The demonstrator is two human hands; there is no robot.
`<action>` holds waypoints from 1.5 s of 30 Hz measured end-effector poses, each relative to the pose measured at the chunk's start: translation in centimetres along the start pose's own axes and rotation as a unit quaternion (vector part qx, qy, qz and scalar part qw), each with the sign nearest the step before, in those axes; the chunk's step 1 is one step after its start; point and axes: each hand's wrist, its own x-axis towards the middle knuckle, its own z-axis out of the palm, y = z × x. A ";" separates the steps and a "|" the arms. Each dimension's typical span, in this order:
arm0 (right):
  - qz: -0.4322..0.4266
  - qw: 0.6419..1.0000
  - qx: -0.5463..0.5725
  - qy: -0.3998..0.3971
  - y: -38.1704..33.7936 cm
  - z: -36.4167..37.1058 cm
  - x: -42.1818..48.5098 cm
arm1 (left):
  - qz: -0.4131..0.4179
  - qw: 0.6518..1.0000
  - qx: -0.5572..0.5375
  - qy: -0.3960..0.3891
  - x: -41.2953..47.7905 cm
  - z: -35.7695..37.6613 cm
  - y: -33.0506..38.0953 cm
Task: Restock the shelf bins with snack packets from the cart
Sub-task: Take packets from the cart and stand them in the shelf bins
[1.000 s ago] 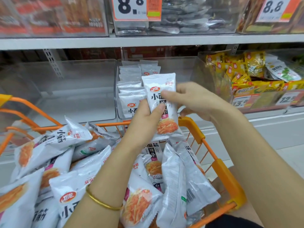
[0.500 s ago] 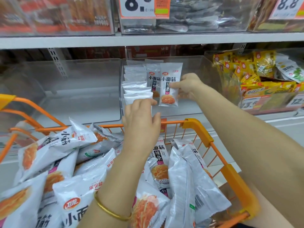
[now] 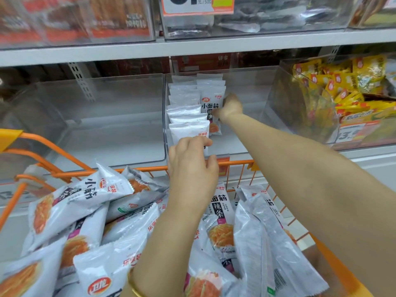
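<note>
Cart (image 3: 137, 168) w/ packets (image 3: 85, 202) in front; middle bin (image 3: 252, 91) behind holds packet rows (image 3: 186, 110).

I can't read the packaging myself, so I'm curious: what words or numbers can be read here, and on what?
"小面筋": the packet held by the right hand in the bin.
"面筋 辣条": an upright cart packet.
"卫龙": the red logo on a near cart packet.
"元/500": the orange price tag above; its number is cut off.
"13.": a price label at right; rest blurred.
Small print on packets: too blurred.

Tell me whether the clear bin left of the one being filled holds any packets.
No: the left bin shows only a bare floor through its clear front.
</note>
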 end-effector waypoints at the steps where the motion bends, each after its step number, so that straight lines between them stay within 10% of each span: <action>1: 0.000 1.000 0.000 0.005 0.1 0.2 0.0 | 0.000 1.000 0.001 -0.001 0.0 0.0 0.0; 17: -0.122 0.985 0.086 -0.082 -0.5 -10.3 -11.3 | -0.003 1.000 -0.022 0.004 0.1 -0.3 0.3; 23: -0.136 0.923 -0.217 -0.287 1.4 -12.3 -19.2 | 0.006 0.999 -0.035 0.015 0.1 -0.2 0.4; 27: -0.153 0.833 -0.477 -0.233 2.1 -10.4 -20.5 | 0.009 0.998 -0.066 0.016 0.1 -0.2 0.4; 38: -0.106 0.977 -0.145 -0.115 2.7 -12.8 -18.7 | 0.059 0.983 -0.173 0.014 -0.3 -0.5 1.6; 45: -0.213 0.976 0.047 0.024 -0.9 -12.8 -19.0 | 0.059 0.947 -0.289 -0.129 -1.0 -0.4 2.4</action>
